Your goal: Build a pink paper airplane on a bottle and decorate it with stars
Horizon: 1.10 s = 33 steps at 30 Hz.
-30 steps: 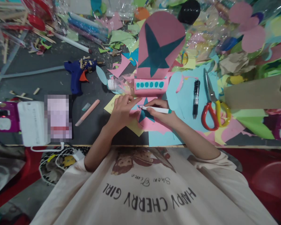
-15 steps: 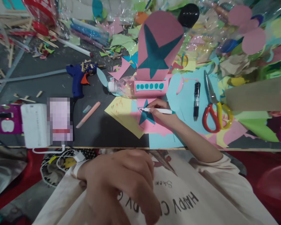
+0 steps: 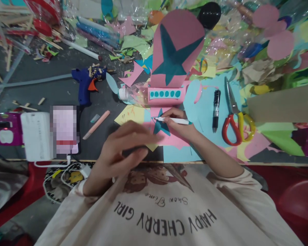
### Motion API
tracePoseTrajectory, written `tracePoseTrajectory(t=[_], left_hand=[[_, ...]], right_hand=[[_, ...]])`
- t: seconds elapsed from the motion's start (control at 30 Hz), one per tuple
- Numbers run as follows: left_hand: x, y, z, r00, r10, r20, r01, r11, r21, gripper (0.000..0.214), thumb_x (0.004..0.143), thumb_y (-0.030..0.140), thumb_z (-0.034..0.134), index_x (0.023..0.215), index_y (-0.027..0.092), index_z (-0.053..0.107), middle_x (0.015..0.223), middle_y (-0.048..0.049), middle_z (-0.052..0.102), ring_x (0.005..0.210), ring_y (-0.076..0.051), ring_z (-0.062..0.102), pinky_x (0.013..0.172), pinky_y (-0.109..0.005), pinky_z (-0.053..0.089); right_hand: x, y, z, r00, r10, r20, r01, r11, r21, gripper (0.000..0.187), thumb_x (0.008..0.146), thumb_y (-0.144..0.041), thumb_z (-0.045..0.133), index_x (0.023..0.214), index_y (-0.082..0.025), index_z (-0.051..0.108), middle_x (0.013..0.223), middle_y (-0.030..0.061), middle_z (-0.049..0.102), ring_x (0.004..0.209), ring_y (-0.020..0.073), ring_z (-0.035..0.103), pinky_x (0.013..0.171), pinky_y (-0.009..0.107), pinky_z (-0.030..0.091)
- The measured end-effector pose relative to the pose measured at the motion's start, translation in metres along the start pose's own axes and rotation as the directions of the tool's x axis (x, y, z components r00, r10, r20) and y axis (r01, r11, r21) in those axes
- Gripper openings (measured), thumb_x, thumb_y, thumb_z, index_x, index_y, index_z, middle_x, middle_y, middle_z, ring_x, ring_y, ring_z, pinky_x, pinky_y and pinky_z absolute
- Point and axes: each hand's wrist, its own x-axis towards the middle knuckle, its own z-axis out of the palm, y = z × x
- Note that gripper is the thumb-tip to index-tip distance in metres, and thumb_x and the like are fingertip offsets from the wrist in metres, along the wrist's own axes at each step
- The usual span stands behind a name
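My right hand [image 3: 176, 118] is closed around a white marker [image 3: 179, 120] with a green end. Its tip meets the left arm of a teal star [image 3: 161, 127] on pink paper [image 3: 171, 139]. Raised over the table edge, my left hand [image 3: 127, 147] is blurred, with thumb and fingers apart and nothing between them. Behind my right hand lies a plastic bottle [image 3: 136, 94] wrapped in pink paper, with a strip of teal dots [image 3: 165, 93]. A larger teal star [image 3: 172, 58] is on the rounded pink piece beyond it. Yellow paper [image 3: 129, 114] lies beneath, partly hidden by my left hand.
Scissors [image 3: 232, 116] and a black pen [image 3: 216, 111] lie at right, beside a brown box [image 3: 282, 102]. At left are a blue glue gun [image 3: 86, 83], a peach marker [image 3: 97, 124], a phone [image 3: 65, 130] and a white power bank [image 3: 37, 136]. Paper scraps crowd the back.
My left hand has moved away from close to the camera, forward and down to the table edge, over the yellow paper. My right hand with the marker has barely moved.
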Motion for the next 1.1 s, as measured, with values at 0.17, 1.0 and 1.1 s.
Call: tracePoseTrajectory(t=[0.17,1.0,1.1], left_hand=[[0.021,-0.044,0.017,0.97,-0.204,0.133,0.078,0.779,0.622,0.041,0.092,0.023,0.06,0.133,0.024,0.06,0.105,-0.0092,0.066,0.096,-0.026,0.059,0.084,-0.039,0.048],[0.018,-0.086,0.032,0.98,-0.15,0.133,0.022,0.74,0.672,0.048,0.088,0.034,0.072,0.135,0.032,0.063,0.1,-0.0072,0.06,0.094,-0.025,0.052,0.079,-0.035,0.034],[0.019,-0.085,0.03,0.976,-0.163,0.144,0.026,0.745,0.667,0.05,0.086,0.031,0.071,0.135,0.032,0.062,0.099,-0.0069,0.06,0.094,-0.025,0.052,0.079,-0.035,0.034]], right_hand=[[0.0,-0.005,0.001,0.999,0.035,-0.004,-0.035,0.999,-0.024,0.016,0.087,-0.037,0.064,0.086,-0.022,0.067,0.077,0.0022,0.068,0.071,0.0168,0.063,0.063,0.032,0.051],[0.0,-0.004,0.003,0.998,0.033,0.051,-0.034,0.999,0.012,0.026,0.086,-0.047,0.064,0.084,-0.022,0.07,0.072,0.0008,0.065,0.061,0.0136,0.056,0.055,0.029,0.046],[0.0,0.0,0.003,0.999,0.032,-0.021,-0.032,0.999,0.001,0.026,0.086,-0.047,0.064,0.079,-0.022,0.068,0.074,0.002,0.067,0.068,0.0161,0.061,0.061,0.031,0.051]])
